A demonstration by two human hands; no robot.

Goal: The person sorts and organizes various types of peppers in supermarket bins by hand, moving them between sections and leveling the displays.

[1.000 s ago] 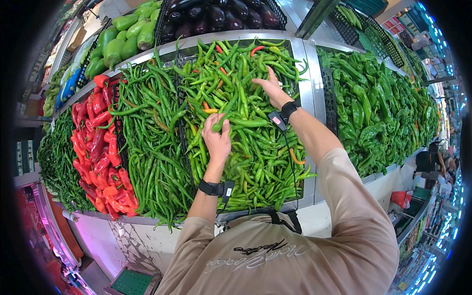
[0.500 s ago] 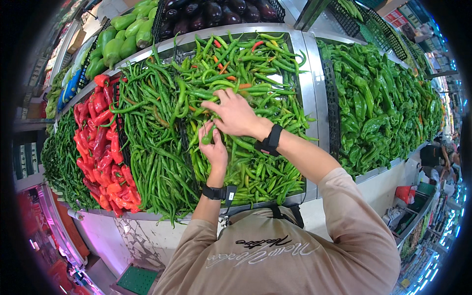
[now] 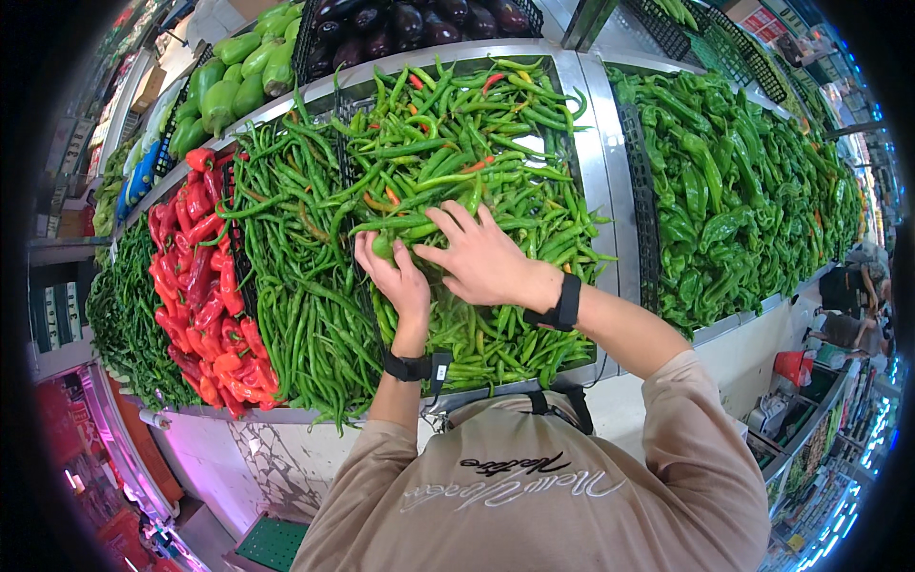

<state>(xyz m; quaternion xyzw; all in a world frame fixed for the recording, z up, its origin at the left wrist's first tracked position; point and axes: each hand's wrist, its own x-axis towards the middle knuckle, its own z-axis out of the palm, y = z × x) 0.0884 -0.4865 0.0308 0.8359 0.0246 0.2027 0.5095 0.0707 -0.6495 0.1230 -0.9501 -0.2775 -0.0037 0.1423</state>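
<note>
Now the bare left hand (image 3: 396, 281) closes around a plump, smooth green pepper (image 3: 382, 246), held over slender green chillies (image 3: 496, 334). The bare right hand (image 3: 491, 262), well apart toward 2 o'clock a second ago, is just beside it at 3, so both share one patch; its fingers bend over the chillies, and whether they grip any I cannot tell. Around them, glossy red peppers (image 3: 205, 305) lie at 9, long thin green peppers (image 3: 295, 219) at 10; at 2, a flat steel rail (image 3: 602, 181) and black plastic crate wall (image 3: 640, 191) bar the way to broad dark-green peppers (image 3: 724, 191).
</note>
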